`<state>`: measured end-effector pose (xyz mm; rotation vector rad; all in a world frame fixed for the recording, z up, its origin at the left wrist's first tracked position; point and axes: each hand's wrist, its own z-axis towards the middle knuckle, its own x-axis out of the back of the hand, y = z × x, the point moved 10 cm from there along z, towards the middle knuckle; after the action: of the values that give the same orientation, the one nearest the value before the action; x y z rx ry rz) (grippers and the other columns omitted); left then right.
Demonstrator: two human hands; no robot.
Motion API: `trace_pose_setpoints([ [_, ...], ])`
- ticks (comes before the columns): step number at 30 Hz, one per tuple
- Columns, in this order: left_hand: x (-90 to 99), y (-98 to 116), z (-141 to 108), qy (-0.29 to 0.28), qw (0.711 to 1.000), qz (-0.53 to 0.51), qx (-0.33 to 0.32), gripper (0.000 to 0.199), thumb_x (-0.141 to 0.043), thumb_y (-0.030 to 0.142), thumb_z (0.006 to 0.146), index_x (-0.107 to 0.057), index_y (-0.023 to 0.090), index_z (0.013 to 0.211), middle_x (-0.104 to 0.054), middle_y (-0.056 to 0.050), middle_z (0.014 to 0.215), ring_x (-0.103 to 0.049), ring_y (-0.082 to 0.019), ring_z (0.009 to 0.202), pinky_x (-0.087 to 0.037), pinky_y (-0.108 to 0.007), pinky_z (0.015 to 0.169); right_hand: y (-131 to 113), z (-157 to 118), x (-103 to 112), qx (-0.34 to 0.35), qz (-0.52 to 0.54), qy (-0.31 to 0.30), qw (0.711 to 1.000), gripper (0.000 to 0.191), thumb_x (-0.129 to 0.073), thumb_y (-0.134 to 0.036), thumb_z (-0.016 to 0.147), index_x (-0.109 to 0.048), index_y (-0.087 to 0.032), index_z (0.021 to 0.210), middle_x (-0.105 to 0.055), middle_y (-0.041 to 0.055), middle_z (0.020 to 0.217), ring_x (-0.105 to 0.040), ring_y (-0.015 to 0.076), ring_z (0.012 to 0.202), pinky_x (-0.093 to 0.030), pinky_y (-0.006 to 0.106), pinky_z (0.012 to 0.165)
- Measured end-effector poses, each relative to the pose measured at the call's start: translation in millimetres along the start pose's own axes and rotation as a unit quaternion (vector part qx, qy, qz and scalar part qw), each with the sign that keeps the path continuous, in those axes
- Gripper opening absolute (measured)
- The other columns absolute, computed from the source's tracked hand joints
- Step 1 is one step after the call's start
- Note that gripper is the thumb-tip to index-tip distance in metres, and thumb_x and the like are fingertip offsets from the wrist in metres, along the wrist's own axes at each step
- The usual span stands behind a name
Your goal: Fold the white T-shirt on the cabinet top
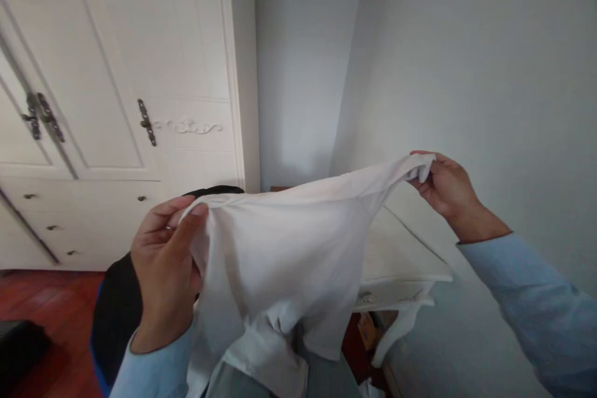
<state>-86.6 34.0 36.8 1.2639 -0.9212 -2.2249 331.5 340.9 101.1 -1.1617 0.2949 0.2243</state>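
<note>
A white cloth garment (293,230) hangs stretched between my two hands in the middle of the view. My left hand (170,255) pinches its upper left corner between thumb and fingers. At the right and a little higher, my right hand (441,183) grips a bunched end of the fabric, which looks like a sleeve. The garment's upper edge is pulled nearly straight between the hands, and its lower part droops in folds over grey-green cloth at the bottom of the view.
A white wardrobe (186,62) with dark metal handles stands at the left. Behind the garment is a small white table (401,249) with a drawer, against the grey wall (489,74). A black object (119,311) with a blue edge is at lower left, above the red floor (69,311).
</note>
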Motion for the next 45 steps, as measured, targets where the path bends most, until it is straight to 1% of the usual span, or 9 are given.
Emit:
trace_pose_setpoints([
  [5,-26.4,-18.1,-11.4,-0.095,0.989,0.042,0.103,0.038,-0.093,0.025,0.052,-0.070,0.017,0.081,-0.066,0.004,0.061,-0.055,-0.008,0.047,-0.042,-0.015,0.040,50.1,2.9,4.2,-0.168,-0.013,-0.025,0.985,0.019,-0.061,-0.002,0.071,-0.066,-0.020,0.078,-0.070,0.0032,0.079,-0.068,0.0194,0.077,-0.061,0.036,0.068],
  [8,-37.3,-31.6,-21.0,-0.097,0.980,0.025,0.170,0.038,-0.091,0.027,0.056,-0.067,0.017,0.084,-0.067,0.003,0.067,-0.058,-0.010,0.051,-0.045,-0.017,0.043,27.8,-11.1,5.5,-0.073,-0.035,-0.017,0.997,0.027,-0.070,-0.005,0.066,-0.070,-0.022,0.086,-0.073,0.0035,0.095,-0.069,0.0173,0.090,-0.058,0.032,0.076],
  [11,-48.9,-34.1,-33.4,-0.088,0.983,0.009,0.163,0.035,-0.086,0.029,0.063,-0.065,0.019,0.089,-0.069,0.003,0.076,-0.061,-0.012,0.058,-0.049,-0.019,0.048,-2.0,-59.2,-28.8,0.012,-0.058,-0.152,0.987,0.028,-0.080,-0.023,0.066,-0.074,-0.023,0.094,-0.075,0.0067,0.105,-0.070,0.0212,0.099,-0.058,0.036,0.085],
  [16,-76.7,-21.0,-67.0,-0.090,0.990,-0.061,0.091,0.028,-0.082,0.026,0.070,-0.067,0.024,0.094,-0.070,0.002,0.091,-0.069,-0.014,0.078,-0.057,-0.020,0.064,-5.8,-181.5,-91.6,0.002,-0.185,-0.426,0.886,0.050,-0.077,-0.043,0.083,-0.067,-0.025,0.128,-0.076,0.0103,0.113,-0.072,0.0238,0.094,-0.060,0.040,0.084],
  [21,-106.6,-8.3,-100.9,-0.152,0.980,-0.103,0.071,0.032,-0.078,0.035,0.078,-0.067,0.030,0.107,-0.069,-0.001,0.102,-0.071,-0.020,0.094,-0.062,-0.034,0.085,23.9,-238.0,-126.2,0.043,-0.267,-0.514,0.814,0.083,-0.080,-0.042,0.079,-0.044,-0.030,0.153,-0.064,0.0109,0.140,-0.068,0.0284,0.111,-0.057,0.041,0.090],
  [27,-101.5,9.9,-98.1,-0.171,0.977,-0.128,0.003,0.034,-0.081,0.035,0.078,-0.071,0.035,0.110,-0.069,-0.001,0.112,-0.071,-0.023,0.104,-0.058,-0.042,0.099,74.1,-218.4,-132.3,0.052,-0.337,-0.520,0.783,0.020,-0.058,-0.031,0.092,-0.072,-0.023,0.103,-0.078,0.0053,0.101,-0.069,0.0275,0.090,-0.053,0.042,0.085],
  [32,-67.5,0.5,-48.1,-0.115,0.988,-0.080,-0.069,0.039,-0.085,0.028,0.071,-0.071,0.029,0.107,-0.067,-0.002,0.118,-0.066,-0.022,0.113,-0.054,-0.036,0.103,53.6,-183.1,-113.7,0.070,-0.329,-0.469,0.817,0.014,-0.060,-0.026,0.085,-0.074,-0.022,0.087,-0.076,0.0002,0.085,-0.065,0.0217,0.075,-0.050,0.031,0.069],
  [39,-44.8,-92.0,-26.1,-0.268,0.948,0.151,0.086,0.037,-0.081,0.037,0.074,-0.074,0.020,0.106,-0.075,-0.011,0.113,-0.070,-0.029,0.106,-0.057,-0.042,0.091,32.3,-137.6,-87.8,0.052,-0.272,-0.329,0.903,0.022,-0.069,-0.034,0.078,-0.079,-0.023,0.094,-0.076,0.0006,0.083,-0.068,0.0225,0.080,-0.054,0.032,0.073],
  [45,-20.2,-181.4,-100.7,-0.395,0.872,0.238,0.166,0.080,-0.096,0.035,0.053,-0.069,0.026,0.128,-0.062,-0.018,0.142,-0.061,-0.039,0.127,-0.051,-0.052,0.102,38.6,-139.4,-91.4,-0.004,-0.212,-0.296,0.931,0.021,-0.078,-0.034,0.069,-0.079,-0.019,0.084,-0.075,-0.0001,0.073,-0.063,0.0160,0.062,-0.048,0.026,0.055],
])
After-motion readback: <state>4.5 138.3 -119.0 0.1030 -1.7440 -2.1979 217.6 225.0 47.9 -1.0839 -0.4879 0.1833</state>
